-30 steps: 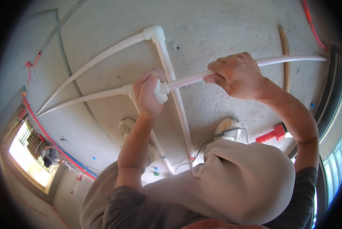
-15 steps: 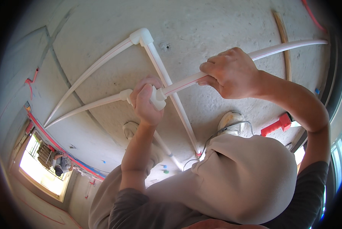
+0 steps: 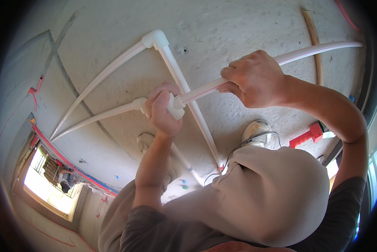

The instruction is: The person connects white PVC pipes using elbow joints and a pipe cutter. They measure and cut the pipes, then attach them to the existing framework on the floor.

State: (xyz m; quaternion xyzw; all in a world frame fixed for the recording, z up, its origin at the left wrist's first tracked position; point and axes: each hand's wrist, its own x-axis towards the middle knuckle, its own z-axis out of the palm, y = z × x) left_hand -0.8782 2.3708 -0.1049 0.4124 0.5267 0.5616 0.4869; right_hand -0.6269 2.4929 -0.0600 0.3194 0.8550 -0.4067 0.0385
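Observation:
My left hand (image 3: 164,115) is closed round a white plastic pipe fitting (image 3: 177,109), its fingers hiding much of the fitting. A white pipe with a thin red stripe (image 3: 204,90) meets the fitting's right side. My right hand (image 3: 255,80) grips this pipe from above, and the pipe runs on past it to the far right. On the fitting's left, another white pipe with a coupling (image 3: 139,103) leads off toward the left. Behind my left hand, a white elbow (image 3: 156,39) joins two more striped pipes at the top; one passes beneath the held pipe.
A red-handled tool (image 3: 308,135) lies at the right, near a grey cord (image 3: 249,140) by my shoe (image 3: 257,131). A wooden strip (image 3: 313,29) crosses under the pipe. Red and blue lines run along the left wall's base, where another person (image 3: 66,179) is by a bright window.
Both hands keep the same grip on the fitting and the pipe. The view has shifted very slightly; nothing else visibly differs.

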